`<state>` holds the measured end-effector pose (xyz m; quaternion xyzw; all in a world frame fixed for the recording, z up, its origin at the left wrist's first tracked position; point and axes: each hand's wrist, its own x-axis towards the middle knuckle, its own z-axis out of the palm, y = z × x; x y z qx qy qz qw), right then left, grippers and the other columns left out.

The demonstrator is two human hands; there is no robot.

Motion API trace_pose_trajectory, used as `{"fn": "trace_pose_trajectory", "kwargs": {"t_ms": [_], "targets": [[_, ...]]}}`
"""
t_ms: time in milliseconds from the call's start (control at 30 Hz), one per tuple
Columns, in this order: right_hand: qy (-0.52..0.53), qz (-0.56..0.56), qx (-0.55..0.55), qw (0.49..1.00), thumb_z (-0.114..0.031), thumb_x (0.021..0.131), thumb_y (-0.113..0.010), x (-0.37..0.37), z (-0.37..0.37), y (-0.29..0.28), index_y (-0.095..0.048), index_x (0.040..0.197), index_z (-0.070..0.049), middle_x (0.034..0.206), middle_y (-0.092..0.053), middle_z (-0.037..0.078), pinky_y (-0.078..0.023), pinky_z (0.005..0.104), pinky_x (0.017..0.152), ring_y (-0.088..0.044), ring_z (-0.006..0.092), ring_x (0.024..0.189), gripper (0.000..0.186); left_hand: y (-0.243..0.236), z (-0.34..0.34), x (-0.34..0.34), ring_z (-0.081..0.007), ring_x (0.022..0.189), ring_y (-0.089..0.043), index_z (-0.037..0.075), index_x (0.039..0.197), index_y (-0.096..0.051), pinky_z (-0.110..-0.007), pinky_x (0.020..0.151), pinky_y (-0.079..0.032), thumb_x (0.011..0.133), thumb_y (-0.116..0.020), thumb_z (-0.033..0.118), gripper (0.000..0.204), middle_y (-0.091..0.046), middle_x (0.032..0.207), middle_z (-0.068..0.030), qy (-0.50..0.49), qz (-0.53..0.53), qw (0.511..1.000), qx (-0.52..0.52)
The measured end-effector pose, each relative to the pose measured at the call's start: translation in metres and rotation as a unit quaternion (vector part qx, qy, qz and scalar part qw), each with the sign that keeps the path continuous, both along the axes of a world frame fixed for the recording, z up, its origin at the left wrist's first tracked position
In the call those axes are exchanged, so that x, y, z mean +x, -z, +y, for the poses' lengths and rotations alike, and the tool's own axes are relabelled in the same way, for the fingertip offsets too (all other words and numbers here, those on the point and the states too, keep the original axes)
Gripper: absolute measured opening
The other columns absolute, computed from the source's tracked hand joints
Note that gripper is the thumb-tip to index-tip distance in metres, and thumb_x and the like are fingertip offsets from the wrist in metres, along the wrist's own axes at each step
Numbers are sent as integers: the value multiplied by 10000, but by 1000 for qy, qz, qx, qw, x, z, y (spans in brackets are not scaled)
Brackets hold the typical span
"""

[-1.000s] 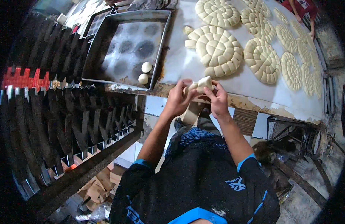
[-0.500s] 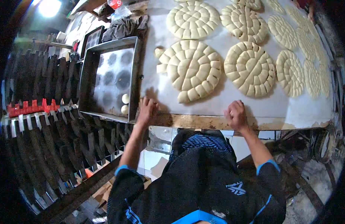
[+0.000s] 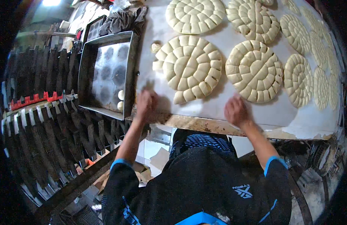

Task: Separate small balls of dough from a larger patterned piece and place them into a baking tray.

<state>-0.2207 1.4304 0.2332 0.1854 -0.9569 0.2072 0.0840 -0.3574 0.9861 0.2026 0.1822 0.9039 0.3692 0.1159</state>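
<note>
My left hand (image 3: 146, 104) is curled low over the near edge of the white work table, between the deep metal tray and the nearest dough round (image 3: 192, 69). Farther right, my right hand (image 3: 236, 111) is closed, its knuckles up, against the tabletop below another dough round (image 3: 254, 71). Whatever lies under either palm is hidden. Both dough rounds are flat, pale and cut into many small pieces; the nearer left one has a ragged left side. A single loose dough piece (image 3: 156, 47) sits beside it. Two smooth dough balls (image 3: 121, 95) rest in the tray's near right corner.
The deep metal tray (image 3: 131, 75) stands at the table's left edge. Behind it lie a dark crumpled cloth (image 3: 119, 23) and another tray (image 3: 94, 30). Stacked dark metal pans (image 3: 42, 138) fill the left side. More cut dough rounds (image 3: 299, 80) cover the table's right and far parts.
My left hand has shifted slightly and is more blurred. My right hand has turned, its fingers tucked lower on the table. The whole view has tilted a little; the dough looks unmoved.
</note>
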Motion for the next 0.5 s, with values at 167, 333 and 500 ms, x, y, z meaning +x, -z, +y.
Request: {"fn": "trace_pose_trajectory", "kwargs": {"t_ms": [167, 333, 500], "targets": [[87, 22, -51, 995, -126, 805, -599, -33, -50, -34, -572, 831, -4, 876, -556, 188, -412, 510, 1018, -544, 392, 959, 127, -59, 107, -18, -338, 896, -555, 68, 961, -596, -423, 813, -441, 674, -658, 9, 299, -632, 921, -106, -101, 182, 978, -11], [-117, 35, -4, 992, -104, 781, -620, 19, -4, 7, -571, 826, -13, 867, -557, 185, -417, 506, 1015, -544, 390, 956, 113, -53, 71, 31, -316, 911, -580, 62, 949, -616, -424, 819, -435, 751, -661, 37, 205, -657, 966, -88, 67, 216, 974, -29], [57, 41, -61, 996, -101, 791, -612, -43, -39, -26, -547, 831, 1, 902, -549, 197, -410, 519, 1019, -537, 412, 971, 128, -67, 84, -43, -324, 878, -601, 78, 977, -640, -388, 804, -447, 846, -530, 73, 171, -669, 955, -98, -75, 275, 958, -23]]}}
